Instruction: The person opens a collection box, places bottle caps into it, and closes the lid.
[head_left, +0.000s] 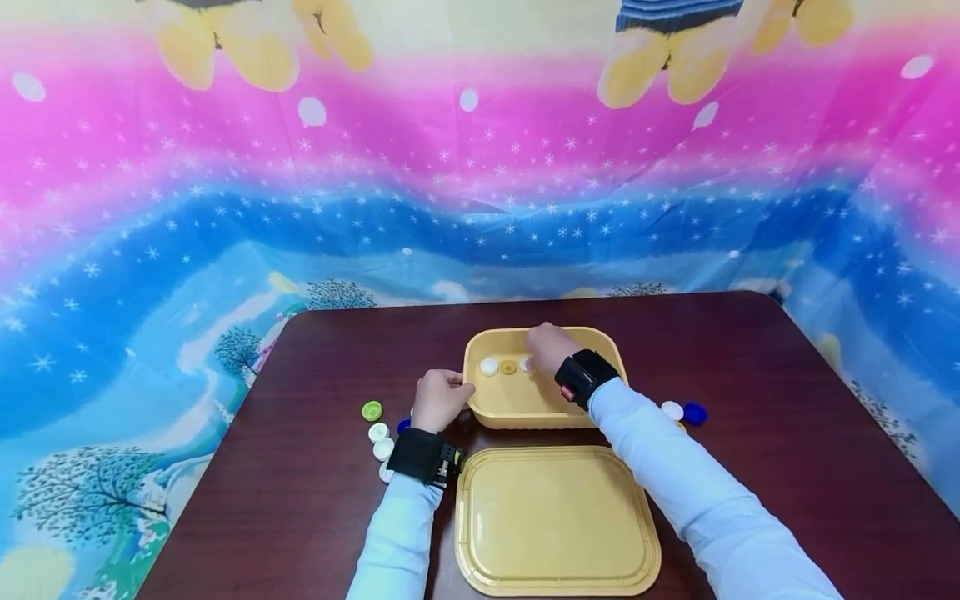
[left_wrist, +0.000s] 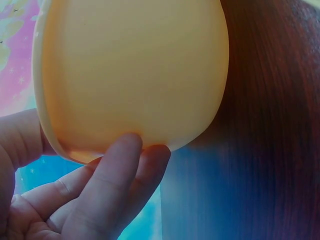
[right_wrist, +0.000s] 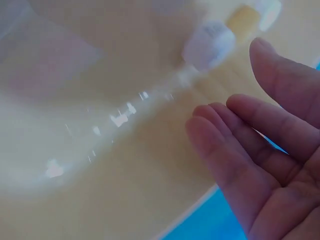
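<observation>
The left hand (head_left: pixel 438 402) pinches the yellow box (head_left: pixel 536 420), while the right hand (head_left: pixel 552 348), fingers parted, partly hides a white cap (head_left: pixel 525 365)

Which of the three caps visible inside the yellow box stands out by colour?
The middle cap in the head view: it is yellow, while the leftmost cap and rightmost cap, beside the right hand, are white.

One table (head_left: pixel 315 358) carries one box (head_left: pixel 525 421) and one lid (head_left: pixel 555 521). Inside the box show two white caps (head_left: pixel 489 367) and one yellow cap (head_left: pixel 508 367). Left of it show at least three white caps (head_left: pixel 378 432), one green cap (head_left: pixel 372 411), one blue cap (head_left: pixel 405 425); right, one white cap (head_left: pixel 672 410), one blue cap (head_left: pixel 696 414), one partly hidden yellow cap (head_left: pixel 681 426).
</observation>
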